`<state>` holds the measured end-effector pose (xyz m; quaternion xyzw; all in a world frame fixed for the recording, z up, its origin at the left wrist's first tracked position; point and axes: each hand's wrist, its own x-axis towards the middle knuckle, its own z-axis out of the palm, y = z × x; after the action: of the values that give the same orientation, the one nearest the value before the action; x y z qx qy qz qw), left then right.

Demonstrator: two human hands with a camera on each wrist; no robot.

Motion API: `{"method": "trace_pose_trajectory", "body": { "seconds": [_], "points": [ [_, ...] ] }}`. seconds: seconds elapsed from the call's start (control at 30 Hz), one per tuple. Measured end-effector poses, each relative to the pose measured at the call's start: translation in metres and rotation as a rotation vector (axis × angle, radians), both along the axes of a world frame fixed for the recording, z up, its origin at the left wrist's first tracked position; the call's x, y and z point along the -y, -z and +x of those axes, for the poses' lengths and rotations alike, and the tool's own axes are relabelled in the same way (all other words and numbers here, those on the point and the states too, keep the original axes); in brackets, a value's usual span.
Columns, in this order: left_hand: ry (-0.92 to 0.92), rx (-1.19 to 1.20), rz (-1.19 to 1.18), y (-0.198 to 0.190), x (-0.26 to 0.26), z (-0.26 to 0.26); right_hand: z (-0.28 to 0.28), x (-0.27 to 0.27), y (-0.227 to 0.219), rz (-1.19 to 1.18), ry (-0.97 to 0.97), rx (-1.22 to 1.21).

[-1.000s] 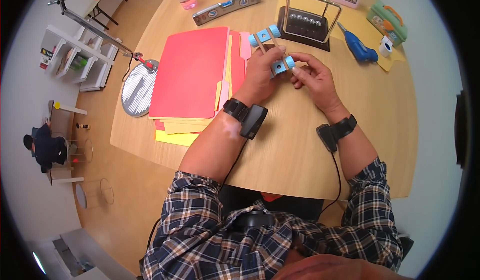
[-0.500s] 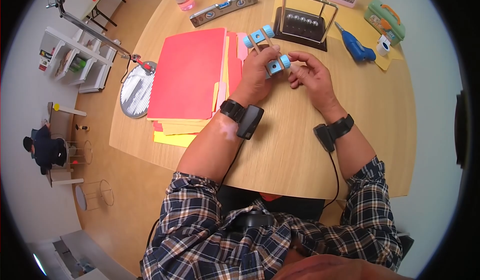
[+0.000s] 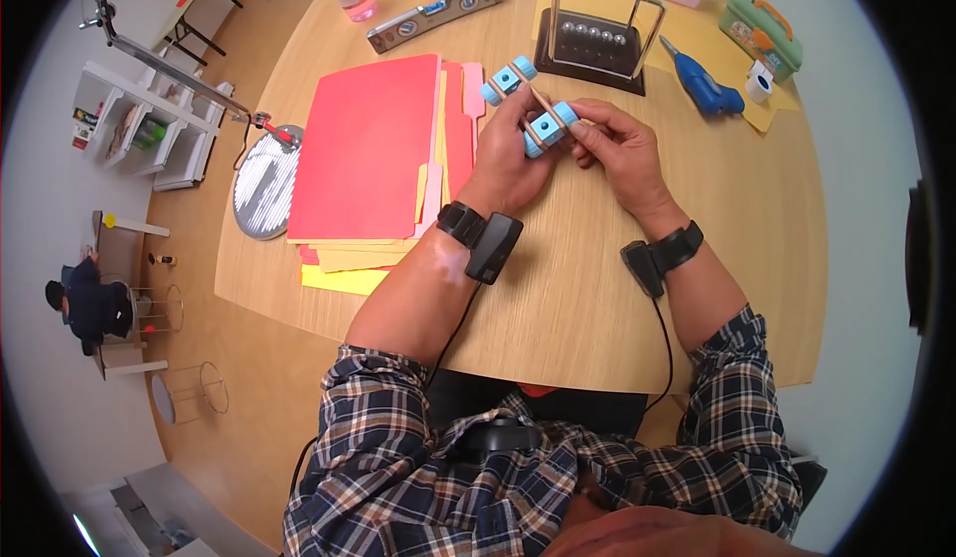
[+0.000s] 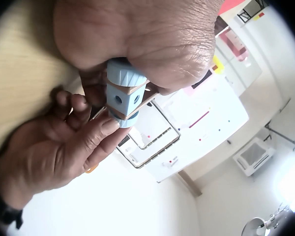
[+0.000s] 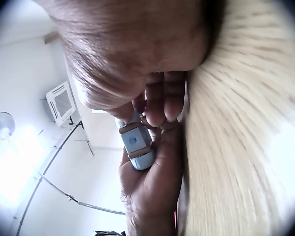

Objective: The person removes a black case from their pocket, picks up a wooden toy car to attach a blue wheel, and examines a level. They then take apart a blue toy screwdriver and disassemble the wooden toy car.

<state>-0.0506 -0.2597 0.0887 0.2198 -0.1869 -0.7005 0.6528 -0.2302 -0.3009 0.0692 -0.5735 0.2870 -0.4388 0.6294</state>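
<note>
Your left hand [image 3: 506,164] clamped two strip-joined blue blocks [image 3: 543,131], your right hand [image 3: 629,159] pinched the two-o'clock knob [image 3: 565,113]; what remained was unclear

Left of the one cradle [image 3: 595,47]: one level [image 3: 435,16]; right: one blue tool [image 3: 703,87], one green case [image 3: 759,37]; nearer: two blue blocks [image 3: 551,128] [image 3: 509,79], two hands [image 3: 506,167] [image 3: 629,164].

I wore a navy, white and tan plaid shirt [image 3: 388,418], sleeves rolled, and black wrist straps [image 3: 461,222] with cabled black boxes [image 3: 494,248].
</note>
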Motion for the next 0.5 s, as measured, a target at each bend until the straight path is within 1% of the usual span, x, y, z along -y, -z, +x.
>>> {"method": "trace_pose_trajectory", "body": {
  "seconds": [0.1,0.17,0.2,0.27,0.3,0.37,0.4,0.47,0.5],
  "points": [
    [-0.027,0.063,0.011,-0.0045,-0.0014,-0.0056,-0.0016,0.0000,0.0003,0.023,-0.004,0.004],
    [-0.184,0.329,0.023,0.0009,0.0016,-0.0069,-0.0006,0.0002,-0.0006,0.030,-0.003,0.005],
    [-0.184,0.328,0.023,0.0037,0.0025,-0.0068,0.0003,0.0003,-0.0008,0.049,0.019,-0.001],
    [-0.312,0.648,-0.056,0.0036,0.0025,-0.0073,0.0010,0.0003,-0.0012,0.069,0.042,-0.008],
    [-0.312,0.647,-0.056,0.0037,0.0022,-0.0078,0.0011,0.0006,-0.0013,0.082,0.046,-0.013],
    [-0.400,0.863,-0.204,0.0002,0.0009,-0.0096,0.0009,0.0013,-0.0008,0.094,0.050,-0.018],
    [-0.401,0.863,-0.204,-0.0018,0.0005,-0.0098,0.0008,0.0017,-0.0005,0.103,0.045,-0.020],
    [-0.392,0.770,-0.095,-0.0026,0.0003,-0.0082,0.0006,0.0020,-0.0006,0.109,0.040,-0.022],
    [-0.393,0.770,-0.096,0.0017,0.0037,-0.0037,0.0004,0.0018,-0.0010,0.108,0.029,-0.013]
  ]
}}
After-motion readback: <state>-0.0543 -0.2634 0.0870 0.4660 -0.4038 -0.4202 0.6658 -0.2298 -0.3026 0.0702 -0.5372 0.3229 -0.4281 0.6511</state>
